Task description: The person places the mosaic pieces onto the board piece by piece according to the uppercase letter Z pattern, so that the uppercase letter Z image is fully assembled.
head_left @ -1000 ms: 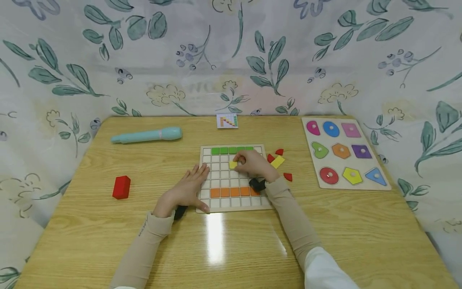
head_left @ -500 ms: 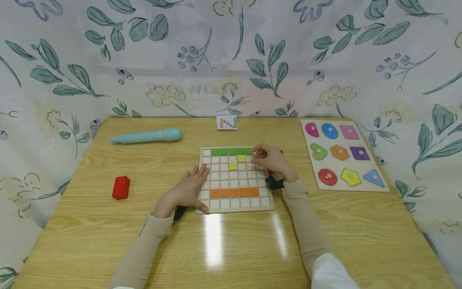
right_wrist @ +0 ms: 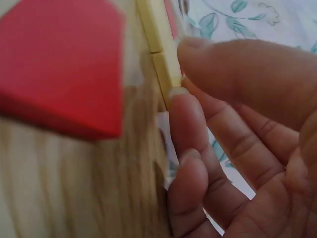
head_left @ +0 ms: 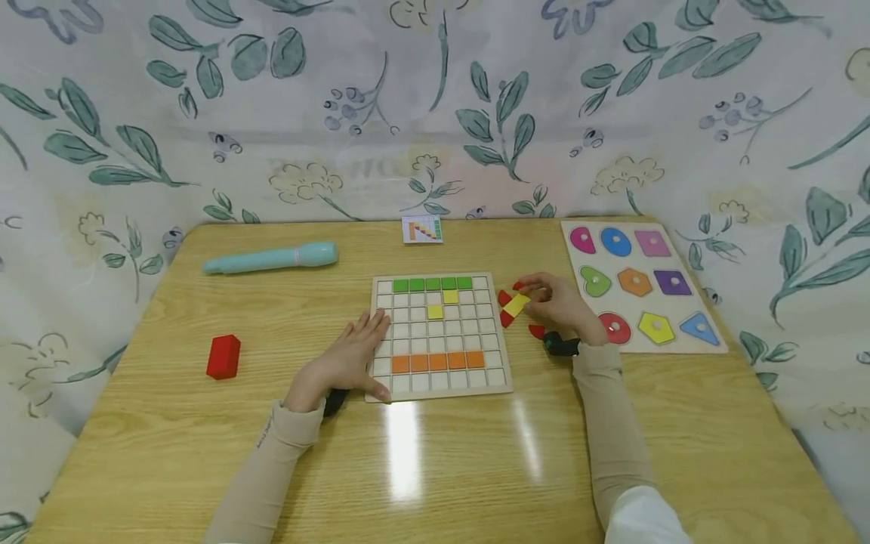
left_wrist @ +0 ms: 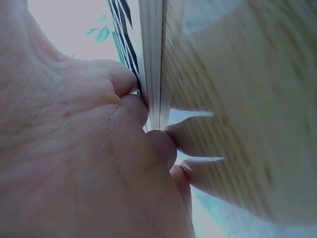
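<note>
A grid board (head_left: 499, 378) bears a green row of tiles (head_left: 433, 284), an orange row of tiles (head_left: 438, 361) and two yellow tiles (head_left: 435, 312). On its left edge rests my left hand (head_left: 344, 361), fingers spread; in the left wrist view, the left hand (left_wrist: 84, 144) lies along the board's side (left_wrist: 152, 64). Right of the board, my right hand (head_left: 560, 304) pinches at the far end of a loose yellow pair of tiles (head_left: 516, 306). Close up, thumb and fingertips of the right hand (right_wrist: 242, 124) meet the edge of a yellow tile (right_wrist: 166, 74).
Several red quarter-round pieces (head_left: 537, 332) lie around the right hand. A shape puzzle (head_left: 680, 321) stands at the right, a pattern card (head_left: 422, 230) at the back. To the left are a turquoise pen-shaped object (head_left: 272, 259) and a red block (head_left: 223, 357).
My right hand has put a second yellow tile on the board, let go, and moved right to the loose yellow tiles. The left hand has stayed on the board's edge.
</note>
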`<action>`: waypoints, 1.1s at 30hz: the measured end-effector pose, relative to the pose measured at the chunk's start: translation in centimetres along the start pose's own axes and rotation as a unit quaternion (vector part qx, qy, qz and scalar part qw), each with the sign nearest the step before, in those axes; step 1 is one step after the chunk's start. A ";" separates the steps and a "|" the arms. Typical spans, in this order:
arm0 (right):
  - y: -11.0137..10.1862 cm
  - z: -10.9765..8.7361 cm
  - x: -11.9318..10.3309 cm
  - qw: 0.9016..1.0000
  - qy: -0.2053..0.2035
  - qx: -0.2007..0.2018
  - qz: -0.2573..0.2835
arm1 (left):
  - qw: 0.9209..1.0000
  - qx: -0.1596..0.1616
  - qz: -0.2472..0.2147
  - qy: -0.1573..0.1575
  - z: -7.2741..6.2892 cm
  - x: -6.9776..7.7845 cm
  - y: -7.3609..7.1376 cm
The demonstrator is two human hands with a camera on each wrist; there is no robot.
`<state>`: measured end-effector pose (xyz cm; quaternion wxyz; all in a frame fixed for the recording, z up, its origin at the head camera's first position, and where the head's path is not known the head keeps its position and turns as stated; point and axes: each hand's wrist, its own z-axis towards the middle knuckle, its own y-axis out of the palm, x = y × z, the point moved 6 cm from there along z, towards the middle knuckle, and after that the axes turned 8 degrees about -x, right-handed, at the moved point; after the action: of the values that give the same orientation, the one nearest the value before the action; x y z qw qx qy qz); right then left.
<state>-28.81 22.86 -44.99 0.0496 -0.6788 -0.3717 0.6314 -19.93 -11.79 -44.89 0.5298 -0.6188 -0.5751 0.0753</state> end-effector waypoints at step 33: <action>1.4 0.7 -0.8 0.994 0.042 0.029 -0.092 | 1.000 -0.002 0.007 0.001 0.1 0.0 -0.1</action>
<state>-28.79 21.14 -45.22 0.1431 -0.6662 -0.4113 0.6054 -20.06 -11.82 -44.86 0.5285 -0.6239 -0.5706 0.0768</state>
